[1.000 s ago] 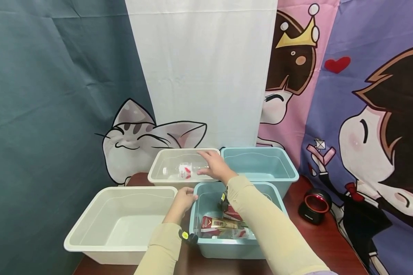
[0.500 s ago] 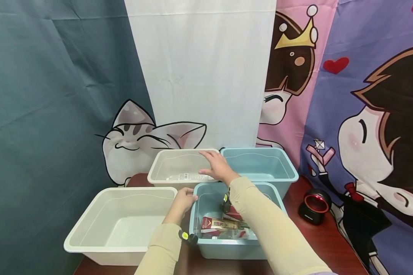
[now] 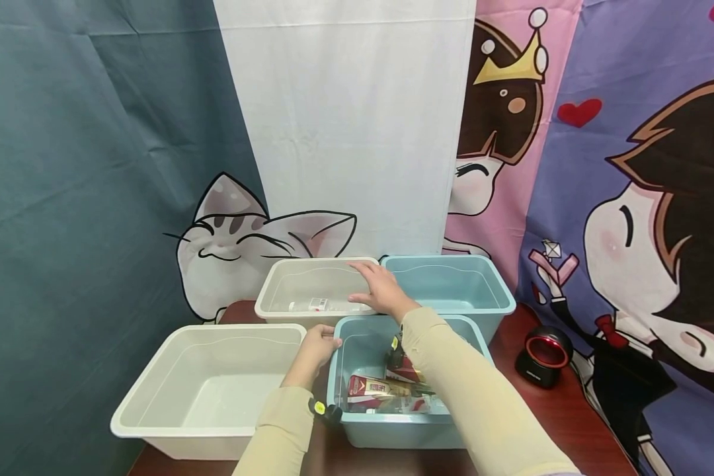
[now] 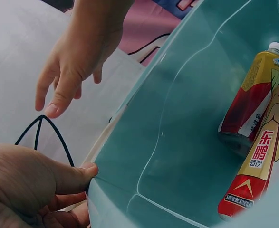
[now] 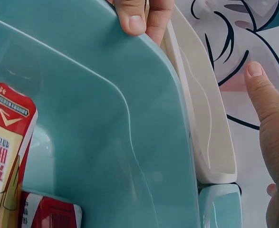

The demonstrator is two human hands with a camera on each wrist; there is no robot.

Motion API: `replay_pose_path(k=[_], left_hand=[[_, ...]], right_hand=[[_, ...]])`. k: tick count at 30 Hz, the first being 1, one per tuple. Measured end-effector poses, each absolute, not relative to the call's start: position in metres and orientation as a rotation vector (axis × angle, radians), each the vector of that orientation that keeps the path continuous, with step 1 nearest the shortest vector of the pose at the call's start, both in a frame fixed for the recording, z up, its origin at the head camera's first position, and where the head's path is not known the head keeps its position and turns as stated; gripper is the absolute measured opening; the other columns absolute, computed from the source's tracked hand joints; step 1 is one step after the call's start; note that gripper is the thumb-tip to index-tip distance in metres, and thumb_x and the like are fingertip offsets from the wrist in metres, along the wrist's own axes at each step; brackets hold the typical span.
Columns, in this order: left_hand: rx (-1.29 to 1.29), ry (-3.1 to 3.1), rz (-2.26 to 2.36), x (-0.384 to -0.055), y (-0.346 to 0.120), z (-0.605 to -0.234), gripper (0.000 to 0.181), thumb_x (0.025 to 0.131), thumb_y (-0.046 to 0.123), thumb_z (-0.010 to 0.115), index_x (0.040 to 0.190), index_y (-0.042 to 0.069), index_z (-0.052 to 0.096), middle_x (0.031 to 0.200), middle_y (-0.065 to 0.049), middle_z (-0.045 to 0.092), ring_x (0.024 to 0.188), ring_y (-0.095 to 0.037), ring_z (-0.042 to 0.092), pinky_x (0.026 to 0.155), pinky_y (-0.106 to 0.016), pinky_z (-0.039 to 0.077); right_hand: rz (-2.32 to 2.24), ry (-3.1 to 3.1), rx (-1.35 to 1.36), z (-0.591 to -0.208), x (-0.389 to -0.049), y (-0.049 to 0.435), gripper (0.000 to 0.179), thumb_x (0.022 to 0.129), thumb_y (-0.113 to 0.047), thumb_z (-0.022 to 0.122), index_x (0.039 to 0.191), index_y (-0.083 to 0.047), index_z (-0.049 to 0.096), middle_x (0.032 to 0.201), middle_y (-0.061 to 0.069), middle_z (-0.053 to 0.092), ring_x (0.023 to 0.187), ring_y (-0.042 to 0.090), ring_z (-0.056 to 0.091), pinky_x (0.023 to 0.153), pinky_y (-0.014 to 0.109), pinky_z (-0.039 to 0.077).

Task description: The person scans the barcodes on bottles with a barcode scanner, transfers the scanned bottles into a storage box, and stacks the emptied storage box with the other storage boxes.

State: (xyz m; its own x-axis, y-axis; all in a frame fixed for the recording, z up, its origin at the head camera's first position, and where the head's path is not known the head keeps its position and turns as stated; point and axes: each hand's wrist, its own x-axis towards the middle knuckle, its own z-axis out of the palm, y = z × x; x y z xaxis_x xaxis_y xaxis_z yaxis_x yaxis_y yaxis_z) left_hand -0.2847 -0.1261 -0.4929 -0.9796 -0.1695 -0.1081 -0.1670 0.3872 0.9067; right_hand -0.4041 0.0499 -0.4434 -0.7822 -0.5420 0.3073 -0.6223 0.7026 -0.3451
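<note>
Left hand (image 3: 317, 347) pinches nearer blue rectangular plastic bin (image 3: 401, 430) at 10 o'clock rim | right hand (image 3: 383, 291) spread, holding nothing | clear plastic bottle (image 3: 318, 305) lies in far cream plastic bin (image 3: 309, 276), 11 o'clock | hard left-hand tug could tilt blue

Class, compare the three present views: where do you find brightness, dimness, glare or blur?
Head view: the brightest, with a pale sheen on the floor of the front white tub, the clear bottle faint against its background; left wrist view: dimmer, small glints on the front blue tub, lower right corner blurred; right wrist view: also dim, a pale glare patch beside the red-and-gold bottle.
</note>
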Motion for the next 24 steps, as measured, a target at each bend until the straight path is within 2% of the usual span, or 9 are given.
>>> replay_pose_path(k=[2,10,20,24], left_hand=[[0.316,-2.608,-1.713,-0.285,-0.126,-0.493,0.035,0.091,0.002,0.067,0.124,-0.009,0.059,0.110,-0.022,0.070,0.100,-0.035,0.069,0.088,-0.049,0.058],[0.329,-2.607,-1.722,-0.286,-0.126,-0.493,0.036,0.092,0.003,0.067,0.125,-0.009,0.059,0.112,-0.023,0.069,0.103,-0.036,0.068,0.090,-0.049,0.057],[0.317,-2.587,-1.734,-0.286,-0.126,-0.491,0.036,0.091,0.001,0.067,0.124,-0.010,0.058,0.113,-0.024,0.069,0.104,-0.037,0.068,0.091,-0.048,0.057],[0.331,-2.598,-1.725,-0.287,-0.126,-0.492,0.036,0.092,0.002,0.067,0.125,-0.009,0.059,0.113,-0.023,0.069,0.105,-0.037,0.068,0.091,-0.049,0.057]], right_hand=[[0.649,-2.739,0.940,-0.441,-0.404,0.053,0.083,0.090,-0.048,0.073,0.158,-0.021,0.034,0.159,0.007,0.039,0.145,0.032,0.035,0.120,0.057,0.025],[0.743,-2.743,0.928,-0.438,-0.406,0.066,0.075,0.092,-0.044,0.073,0.154,-0.018,0.040,0.153,0.011,0.046,0.138,0.035,0.044,0.113,0.054,0.038],[0.758,-2.769,1.003,-0.426,-0.404,0.079,0.061,0.096,-0.037,0.070,0.148,-0.014,0.048,0.138,0.016,0.057,0.128,0.031,0.054,0.107,0.050,0.045],[0.762,-2.787,1.040,-0.424,-0.403,0.085,0.060,0.096,-0.037,0.069,0.148,-0.015,0.048,0.137,0.017,0.058,0.127,0.032,0.055,0.106,0.050,0.046]])
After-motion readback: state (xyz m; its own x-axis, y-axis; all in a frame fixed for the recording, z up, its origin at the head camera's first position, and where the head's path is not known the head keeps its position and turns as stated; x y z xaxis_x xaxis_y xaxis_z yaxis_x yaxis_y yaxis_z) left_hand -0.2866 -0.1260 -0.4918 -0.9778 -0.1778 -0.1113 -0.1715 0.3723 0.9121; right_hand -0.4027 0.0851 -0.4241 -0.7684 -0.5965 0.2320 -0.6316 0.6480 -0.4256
